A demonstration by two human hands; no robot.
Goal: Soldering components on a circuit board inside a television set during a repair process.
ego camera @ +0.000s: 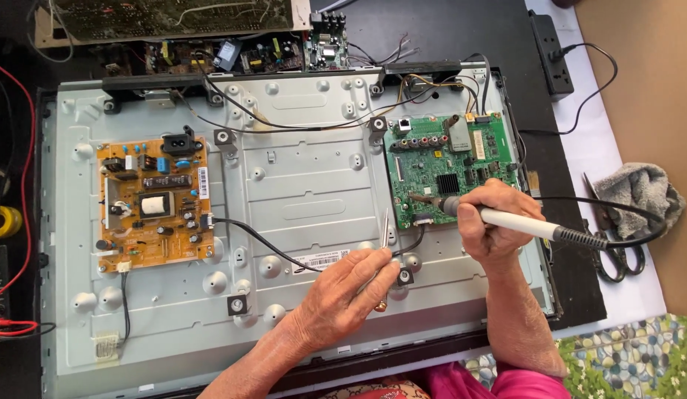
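Your left hand (351, 284) pinches slim tweezers (385, 235), tips up near the green main board's (450, 168) lower edge. Your right hand (491, 222) grips a white soldering iron (521, 224) pen-style, tip resting on that board's lower left. Back cover is off; metal chassis (306, 185) exposed. Judged mid-rework: board is still mounted and cabled. Orange power board (152, 201) sits untouched, well apart. Black cable (262, 244) runs under your left hand; scissors (613, 251) and grey cloth (639, 188) lie on the desk (624, 295).
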